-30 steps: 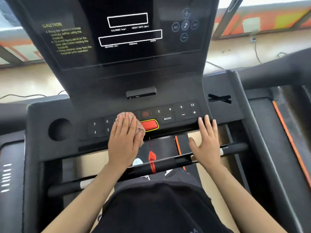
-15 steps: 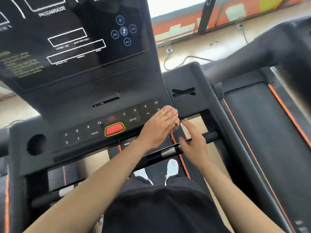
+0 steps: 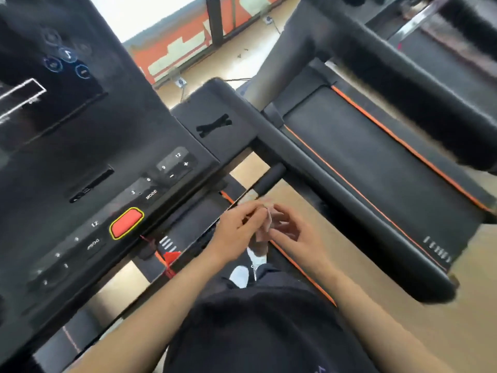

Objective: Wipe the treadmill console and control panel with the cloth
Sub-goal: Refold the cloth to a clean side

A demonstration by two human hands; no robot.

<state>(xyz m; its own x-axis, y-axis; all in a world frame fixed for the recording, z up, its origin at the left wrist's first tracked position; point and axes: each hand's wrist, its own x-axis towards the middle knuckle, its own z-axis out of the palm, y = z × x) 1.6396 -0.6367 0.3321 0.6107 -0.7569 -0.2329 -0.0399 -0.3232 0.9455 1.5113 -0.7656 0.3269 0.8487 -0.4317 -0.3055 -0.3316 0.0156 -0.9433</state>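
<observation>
Holding: both hands are meeting in front of the person's body, pinching a small pale pink cloth between them, off the machine.
Left hand: the left hand is curling its fingers around the cloth's left edge, thumb and fingertips closing on the fabric.
Right hand: the right hand is gripping the cloth's right side with thumb and forefinger, the other fingers fanning loosely beneath.
Cloth: it is hanging crumpled between the two hands, mostly hidden by fingers; its shape is blurring and cannot be told exactly.
Control panel: the control panel is lying to the left of the left hand and slightly above it, apart from the cloth, its numbered keys and MODE key facing up.
Stop button: a red button with a yellow rim is sitting on the panel, well left of the left hand.
Console: the dark console is rising above and left of both hands, showing white outlines and round icons.
Front bar: a black handlebar is running just above the hands, near the fingertips.
Neighbouring belt: a treadmill belt with orange edging is stretching away to the right of the right hand.
Below: a white shoe is showing beneath the hands.
</observation>
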